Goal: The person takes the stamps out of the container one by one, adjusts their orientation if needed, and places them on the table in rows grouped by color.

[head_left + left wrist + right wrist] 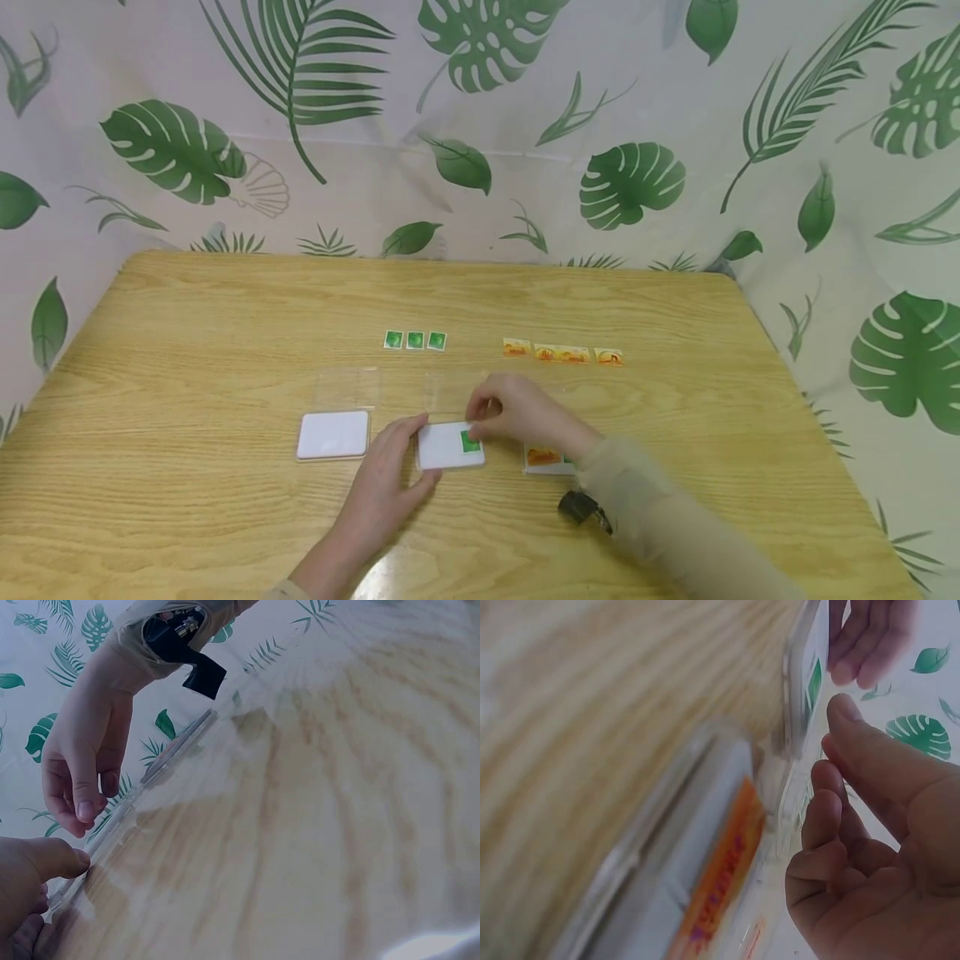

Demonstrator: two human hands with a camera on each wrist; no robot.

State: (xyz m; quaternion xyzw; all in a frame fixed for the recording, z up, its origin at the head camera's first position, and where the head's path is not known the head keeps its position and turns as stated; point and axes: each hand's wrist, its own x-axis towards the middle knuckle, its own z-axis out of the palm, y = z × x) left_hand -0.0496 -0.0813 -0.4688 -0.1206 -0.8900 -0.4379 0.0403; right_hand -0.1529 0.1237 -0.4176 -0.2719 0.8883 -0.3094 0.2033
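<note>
Head view shows the left hand (390, 475) flat against the white card (448, 446) near table (187, 333) centre, while the right hand (517, 412) pinches a green sticker (470, 442) at the card's 3 o'clock corner. A loose hold could let the card slide and skew the sticker. Green stickers (415, 340) lie at 12, orange ones (562, 353) at 1, another card (333, 435) at 9, none obstructing.
</note>
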